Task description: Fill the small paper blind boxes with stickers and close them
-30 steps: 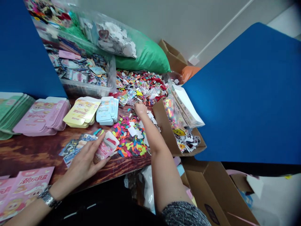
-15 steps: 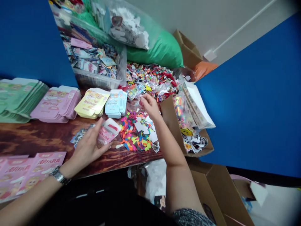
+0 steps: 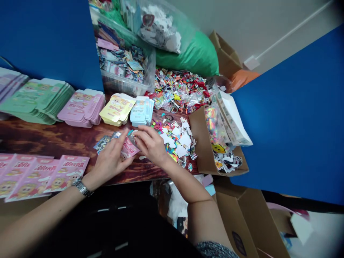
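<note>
My left hand (image 3: 111, 157) is closed round a small pink printed box (image 3: 129, 147), tilted, with its top end facing my right hand. Close to that end is my right hand (image 3: 152, 145), its fingers pinched together; whatever they hold is hidden. A small teal piece (image 3: 130, 132) shows at the box's top. Behind my left hand lie several dark printed cards (image 3: 102, 143), partly covered. Right of my right hand spreads a heap of colourful small pieces and white-backed stickers (image 3: 185, 139).
Yellow boxes (image 3: 116, 109), blue boxes (image 3: 141, 111), purple boxes (image 3: 80, 107) and green boxes (image 3: 34, 100) stand in stacks at the back. Pink printed packs (image 3: 67, 173) lie at left. Behind are a clear bin (image 3: 129, 84) and mixed trinkets (image 3: 182, 89); a cardboard carton (image 3: 200, 139) is at right.
My right hand has come back from near the trinket pile to the pink box's top. My left hand still holds the box. The whole view has shifted, showing more at the left.
</note>
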A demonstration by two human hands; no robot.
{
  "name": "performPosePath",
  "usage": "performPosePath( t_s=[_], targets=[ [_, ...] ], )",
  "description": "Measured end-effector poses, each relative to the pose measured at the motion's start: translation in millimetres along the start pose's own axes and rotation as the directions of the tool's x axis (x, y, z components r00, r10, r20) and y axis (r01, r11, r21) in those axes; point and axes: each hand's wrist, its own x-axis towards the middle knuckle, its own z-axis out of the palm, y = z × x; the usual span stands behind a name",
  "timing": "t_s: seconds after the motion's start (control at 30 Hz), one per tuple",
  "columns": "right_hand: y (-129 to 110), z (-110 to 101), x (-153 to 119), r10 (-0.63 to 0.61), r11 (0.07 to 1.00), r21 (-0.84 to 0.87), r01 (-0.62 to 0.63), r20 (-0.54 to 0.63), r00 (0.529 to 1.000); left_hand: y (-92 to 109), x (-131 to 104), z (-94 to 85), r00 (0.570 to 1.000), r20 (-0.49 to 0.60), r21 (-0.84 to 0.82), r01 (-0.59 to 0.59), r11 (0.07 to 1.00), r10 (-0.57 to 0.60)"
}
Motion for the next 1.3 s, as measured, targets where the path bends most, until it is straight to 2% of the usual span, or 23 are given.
performPosePath(
  t_s=[0.13, 0.23, 0.3, 0.43, 0.5, 0.63, 0.83, 0.97, 1.03, 1.17, 1.3],
  targets=[
    [-7.3, 9.8, -6.3, -0.030, 0.996, -0.079, 0.029, -0.007, 1.000, -0.5, -3.6, -0.3, 1.000, -0.013, 0.027, -0.019, 0.999, 0.019],
    [-8.8, 12.8, -8.3, -0.086, 0.995, -0.045, 0.086, -0.008, 0.996, -2.9, -7.8, 1.6, 0.999, -0.018, 0.031, -0.041, 0.999, 0.042],
    [-7.0, 12.4, -9.1, -0.113, 0.993, -0.031, 0.112, -0.016, 0.994, -4.2, -10.8, 2.5, 0.998, -0.024, 0.042, -0.054, 0.998, 0.055],
    [-6.0, 9.4, -10.5, -0.111, 0.987, -0.121, 0.110, 0.003, 0.994, -4.1, -13.3, 1.8, 0.995, -0.044, 0.077, -0.083, 0.994, 0.087],
    [-8.8, 7.2, -11.2, -0.121, 0.989, -0.087, 0.121, 0.009, 0.993, -3.4, -12.5, 0.6, 0.992, -0.038, 0.097, -0.113, 0.989, 0.117],
    [-12.7, -0.3, -15.3, -0.106, 0.992, 0.054, 0.110, -0.066, 0.992, -4.8, -10.2, -1.8, 0.989, -0.082, 0.080, -0.119, 0.990, 0.126],
    [-6.7, 1.5, -29.2, -0.136, 0.985, -0.131, 0.112, -0.191, 0.972, -7.2, -11.1, -2.5, 0.981, -0.143, 0.071, -0.122, 0.990, 0.131],
    [-8.4, 7.2, -33.9, -0.180, 0.983, -0.041, 0.177, -0.100, 0.979, -5.7, -12.3, -2.8, 0.978, -0.141, 0.072, -0.145, 0.987, 0.154],
    [-10.4, 5.8, -33.4, -0.152, 0.988, 0.002, 0.153, -0.105, 0.983, -5.3, -12.7, -3.6, 0.977, -0.143, 0.063, -0.150, 0.987, 0.157],
    [-14.1, 1.6, -29.9, -0.071, 0.997, -0.022, 0.067, -0.258, 0.963, -5.3, -13.4, -4.2, 0.979, -0.146, 0.059, -0.135, 0.989, 0.143],
    [-16.4, 2.6, -28.9, -0.077, 0.996, -0.053, 0.066, -0.250, 0.965, -4.9, -14.0, -4.8, 0.977, -0.154, 0.064, -0.138, 0.988, 0.146]
  ],
)
